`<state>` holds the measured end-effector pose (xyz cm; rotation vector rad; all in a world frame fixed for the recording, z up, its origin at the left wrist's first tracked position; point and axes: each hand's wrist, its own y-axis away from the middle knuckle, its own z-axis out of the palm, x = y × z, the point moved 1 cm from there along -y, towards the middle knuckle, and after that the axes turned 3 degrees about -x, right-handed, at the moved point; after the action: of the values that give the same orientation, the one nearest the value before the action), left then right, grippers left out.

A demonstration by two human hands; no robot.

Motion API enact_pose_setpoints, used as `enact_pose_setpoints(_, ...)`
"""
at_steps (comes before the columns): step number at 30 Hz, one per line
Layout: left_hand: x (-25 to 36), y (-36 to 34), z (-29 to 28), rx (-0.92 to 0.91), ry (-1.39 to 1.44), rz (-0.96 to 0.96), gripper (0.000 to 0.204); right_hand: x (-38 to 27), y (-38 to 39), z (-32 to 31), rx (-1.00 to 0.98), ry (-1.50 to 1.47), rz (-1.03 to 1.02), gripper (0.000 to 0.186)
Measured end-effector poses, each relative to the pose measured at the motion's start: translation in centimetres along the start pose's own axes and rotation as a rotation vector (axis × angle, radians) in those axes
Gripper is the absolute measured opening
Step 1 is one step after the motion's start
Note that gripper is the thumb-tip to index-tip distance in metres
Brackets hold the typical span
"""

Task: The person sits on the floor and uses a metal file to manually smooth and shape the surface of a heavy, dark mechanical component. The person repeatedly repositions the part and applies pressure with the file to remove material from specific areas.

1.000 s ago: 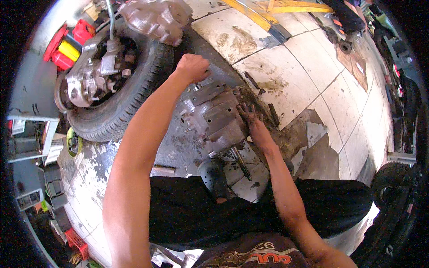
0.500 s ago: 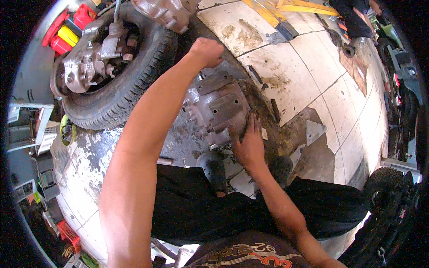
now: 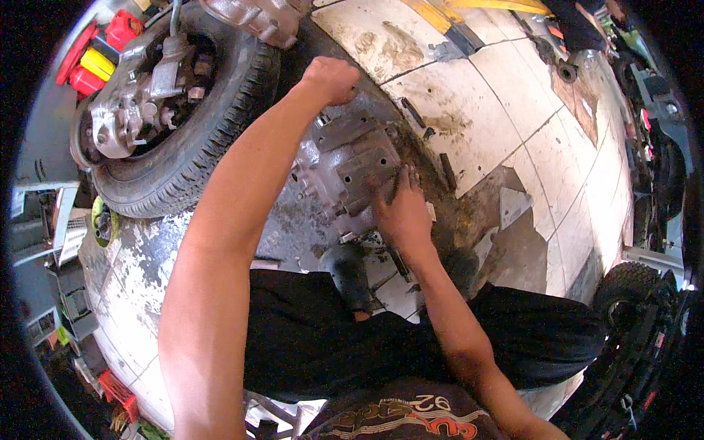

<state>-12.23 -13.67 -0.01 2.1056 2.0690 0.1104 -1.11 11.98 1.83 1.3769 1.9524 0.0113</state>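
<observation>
Metal housing (image 3: 350, 160) sits on floor (image 3: 506, 99) between hands, long axis unclear. Right hand (image 3: 403, 215) nearer, splayed against its near right side; housing lies ahead, leftward. Left hand (image 3: 331, 80) curled fistlike at far edge, contents hidden.

Bare forearms (image 3: 262, 172) run back from the left hand (image 3: 330, 79) and right hand (image 3: 402, 214). Nearer the body than the hands come black trousers (image 3: 315, 345), then a dark shirt (image 3: 381, 396) with orange and white print (image 3: 463, 430). A dark, rounded shoe (image 3: 346, 273) shows below-left of the right hand.
</observation>
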Motion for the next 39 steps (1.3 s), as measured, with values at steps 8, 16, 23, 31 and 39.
enact_pose_setpoints(8, -0.4, 1.3, -0.8, -0.112, 0.040, -0.096, 0.037, -0.9, 4.5, 2.6, 0.186, 0.389, -0.207, 0.106)
enact_pose_setpoints(16, -1.8, 1.3, 1.0, -0.037, 0.067, -0.059, 0.037, -1.5, 6.2, 3.1, 0.171, 0.378, -0.208, 0.106)
enact_pose_setpoints(23, -0.6, 1.7, 0.4, -0.031, 0.096, 0.024, 0.031, 0.2, -0.1, 0.9, 0.086, 0.085, -0.022, 0.104)
enact_pose_setpoints(31, -0.9, 1.4, 1.6, -0.090, 0.154, -0.040, 0.027, -1.1, 5.2, 2.5, 0.203, 0.330, -0.216, 0.095)
enact_pose_setpoints(39, 0.5, 0.4, 0.6, -0.137, 0.179, -0.034, 0.032, 0.0, 3.2, 2.0, 0.183, 0.251, -0.137, 0.095)
